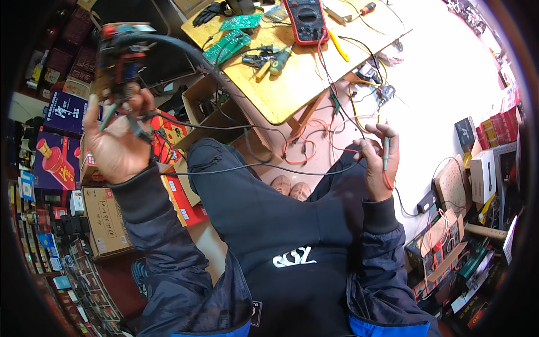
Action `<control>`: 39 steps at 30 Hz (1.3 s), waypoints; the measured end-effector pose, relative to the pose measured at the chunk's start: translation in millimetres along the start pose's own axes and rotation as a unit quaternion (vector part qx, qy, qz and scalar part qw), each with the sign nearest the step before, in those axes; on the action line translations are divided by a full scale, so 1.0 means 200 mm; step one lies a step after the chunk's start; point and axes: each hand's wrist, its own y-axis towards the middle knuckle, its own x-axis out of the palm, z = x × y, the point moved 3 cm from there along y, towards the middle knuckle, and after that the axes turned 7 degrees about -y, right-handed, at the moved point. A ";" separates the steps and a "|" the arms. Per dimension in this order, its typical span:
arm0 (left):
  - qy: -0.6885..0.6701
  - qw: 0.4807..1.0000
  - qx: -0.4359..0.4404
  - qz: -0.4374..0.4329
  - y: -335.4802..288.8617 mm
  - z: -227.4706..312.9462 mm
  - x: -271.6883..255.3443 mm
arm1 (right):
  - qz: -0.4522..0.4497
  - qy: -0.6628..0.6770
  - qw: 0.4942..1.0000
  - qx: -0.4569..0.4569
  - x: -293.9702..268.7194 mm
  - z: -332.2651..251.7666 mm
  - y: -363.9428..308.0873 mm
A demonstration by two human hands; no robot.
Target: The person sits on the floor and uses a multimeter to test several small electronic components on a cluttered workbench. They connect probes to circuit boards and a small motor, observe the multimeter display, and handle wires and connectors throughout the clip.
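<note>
My left hand (120,149) is raised at the left, its fingers closed round a circuit board assembly (120,64) that is blurred. A thick black cable (174,45) arches from that board to the right. Between the same fingers sticks out a grey-green stick (109,117), perhaps a probe. Over my right knee, my right hand (383,174) holds a slim grey-green test probe (386,153) with a red lead at its lower end. Its thumb and forefinger close near a thin black cable (292,170) that runs across my lap; whether they pinch it is unclear.
On the yellow table (269,106) lie a red multimeter (307,23), green circuit boards (227,46), a screwdriver (279,60) and black gloves (210,13). Red and black leads (306,135) tangle below its edge. Cartons (106,219) crowd the left; boxes and electronics (443,253) stand right.
</note>
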 end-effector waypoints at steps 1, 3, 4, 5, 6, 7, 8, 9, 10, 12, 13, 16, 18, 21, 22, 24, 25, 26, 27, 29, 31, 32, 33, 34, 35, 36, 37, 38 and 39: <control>0.032 0.998 0.019 0.052 0.02 -0.03 -0.01 | 0.000 -0.025 1.000 -0.015 0.01 0.02 0.01; 0.020 1.000 0.009 0.013 0.06 -0.14 -0.01 | -0.005 -0.073 0.996 -0.046 0.01 0.07 0.03; 0.035 0.999 0.005 0.027 0.08 -0.21 -0.02 | -0.003 -0.127 0.991 -0.050 0.01 0.10 0.05; 0.042 0.999 -0.002 0.013 0.10 -0.27 -0.02 | -0.006 -0.159 0.986 -0.057 0.00 0.13 0.06; 0.052 0.998 -0.012 0.039 0.11 -0.34 -0.03 | 0.000 -0.171 0.983 -0.068 0.00 0.16 0.08; 0.060 0.998 -0.017 0.025 0.13 -0.41 -0.03 | 0.007 -0.191 0.978 -0.080 -0.02 0.18 0.10; 0.066 0.996 -0.030 0.044 0.14 -0.48 -0.04 | 0.014 -0.200 0.976 -0.084 -0.03 0.21 0.11; 0.074 0.995 -0.039 0.050 0.16 -0.54 -0.05 | 0.019 -0.203 0.974 -0.095 -0.04 0.22 0.13; 0.087 0.994 -0.034 0.056 0.16 -0.61 -0.05 | 0.035 -0.212 0.972 -0.097 -0.06 0.23 0.15; 0.127 0.990 -0.018 0.062 0.17 -0.73 -0.06 | 0.045 -0.180 0.979 -0.084 -0.11 0.23 0.18; 0.138 0.988 -0.028 0.059 0.17 -0.78 -0.06 | 0.055 -0.155 0.983 -0.076 -0.13 0.22 0.18; 0.156 0.986 -0.031 0.042 0.17 -0.90 -0.07 | 0.070 -0.115 0.991 -0.019 -0.21 0.18 0.22; 0.200 0.979 0.005 0.025 0.17 -0.95 -0.08 | 0.094 -0.080 0.992 0.001 -0.25 0.14 0.24; 0.254 0.967 0.023 0.006 0.16 -1.02 -0.10 | 0.090 -0.060 0.994 0.008 -0.32 0.07 0.26; 0.260 0.965 0.010 0.010 0.15 -1.04 -0.12 | 0.097 -0.049 0.994 0.010 -0.34 0.06 0.26; 0.283 0.959 0.008 -0.005 0.14 -1.08 -0.14 | 0.100 -0.049 0.994 0.010 -0.37 0.05 0.27; 0.275 0.961 0.013 -0.013 0.13 -1.10 -0.15 | 0.094 -0.054 0.994 -0.001 -0.37 0.05 0.27; 0.267 0.963 0.021 -0.020 0.13 -1.12 -0.16 | 0.090 -0.057 0.994 0.001 -0.37 0.05 0.27; 0.264 0.964 0.022 -0.019 0.13 -1.13 -0.17 | 0.091 -0.063 0.994 0.008 -0.37 0.07 0.27; 0.273 0.960 0.038 -0.044 0.11 -1.15 -0.18 | 0.083 -0.075 0.994 0.005 -0.37 0.09 0.27; 0.292 0.953 0.046 -0.062 0.10 -1.15 -0.20 | 0.090 -0.086 0.992 0.014 -0.36 0.12 0.27; 0.298 0.952 0.049 -0.060 0.10 -1.15 -0.20 | 0.083 -0.087 0.993 0.015 -0.35 0.13 0.27; 0.339 0.938 0.050 -0.048 0.11 -1.15 -0.21 | 0.079 -0.089 0.992 0.027 -0.35 0.14 0.26; 0.348 0.935 0.055 -0.047 0.11 -1.14 -0.21 | 0.075 -0.089 0.993 0.032 -0.34 0.15 0.26; 0.355 0.933 0.052 -0.040 0.11 -1.14 -0.22 | 0.072 -0.096 0.992 0.025 -0.34 0.15 0.27; 0.341 0.938 0.052 -0.045 0.11 -1.14 -0.22 | 0.076 -0.098 0.992 0.029 -0.34 0.16 0.27; 0.359 0.930 0.064 -0.049 0.11 -1.14 -0.21 | 0.068 -0.096 0.993 0.029 -0.33 0.16 0.27; 0.374 0.924 0.069 -0.043 0.10 -1.14 -0.21 | 0.081 -0.106 0.991 0.019 -0.33 0.16 0.27; 0.385 0.919 0.073 -0.040 0.09 -1.14 -0.21 | 0.096 -0.117 0.988 0.002 -0.32 0.15 0.27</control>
